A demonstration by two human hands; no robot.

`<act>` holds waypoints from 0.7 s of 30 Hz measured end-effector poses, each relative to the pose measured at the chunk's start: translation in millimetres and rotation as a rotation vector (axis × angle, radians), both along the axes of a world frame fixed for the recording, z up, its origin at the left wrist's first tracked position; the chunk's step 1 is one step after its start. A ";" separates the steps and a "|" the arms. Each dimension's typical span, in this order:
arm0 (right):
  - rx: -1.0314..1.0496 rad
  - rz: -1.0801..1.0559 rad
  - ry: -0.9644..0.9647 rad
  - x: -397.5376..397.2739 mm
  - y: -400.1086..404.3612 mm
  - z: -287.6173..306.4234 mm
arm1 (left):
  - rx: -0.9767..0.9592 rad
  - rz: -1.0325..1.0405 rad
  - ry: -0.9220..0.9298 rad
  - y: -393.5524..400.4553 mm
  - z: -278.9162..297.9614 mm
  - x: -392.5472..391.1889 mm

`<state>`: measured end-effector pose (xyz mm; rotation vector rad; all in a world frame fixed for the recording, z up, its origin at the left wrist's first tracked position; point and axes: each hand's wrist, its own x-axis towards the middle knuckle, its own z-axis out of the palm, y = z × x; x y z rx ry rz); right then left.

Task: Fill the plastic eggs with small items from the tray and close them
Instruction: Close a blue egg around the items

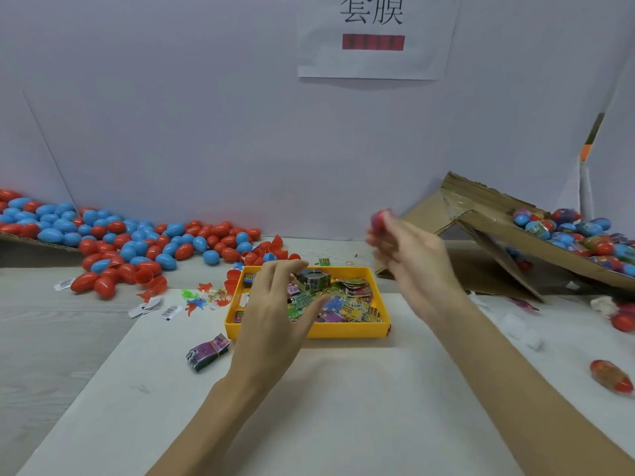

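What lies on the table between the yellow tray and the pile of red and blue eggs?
Head view: loose red egg halves and small plastic toy figures.

A white paper sign [376, 36] with printed characters and a red bar hangs on the back wall. A tilted cardboard box [498, 231] rests on the tabletop [86, 338] at right. Small barcode labels [170, 312] lie at left.
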<state>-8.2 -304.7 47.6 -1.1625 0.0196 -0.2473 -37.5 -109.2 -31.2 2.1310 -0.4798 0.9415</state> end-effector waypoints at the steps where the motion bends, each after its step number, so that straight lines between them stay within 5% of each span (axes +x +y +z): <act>1: 0.204 0.005 -0.010 12.9 -17.6 17.9 | 0.015 0.007 0.009 1.0 -0.1 0.9; 4: 0.454 -0.035 -0.015 38.4 -59.0 46.0 | 0.071 0.014 0.027 4.3 -3.4 2.9; 10: 0.109 0.191 0.072 26.7 -32.2 -21.2 | 0.127 0.013 0.138 11.4 -14.8 13.3; 16: -0.433 0.128 -0.021 10.4 12.2 -75.6 | 0.137 0.042 0.231 14.8 -19.7 15.2; 21: -0.430 0.155 -0.049 8.5 8.1 -76.0 | -0.002 0.152 0.309 30.3 -11.9 35.8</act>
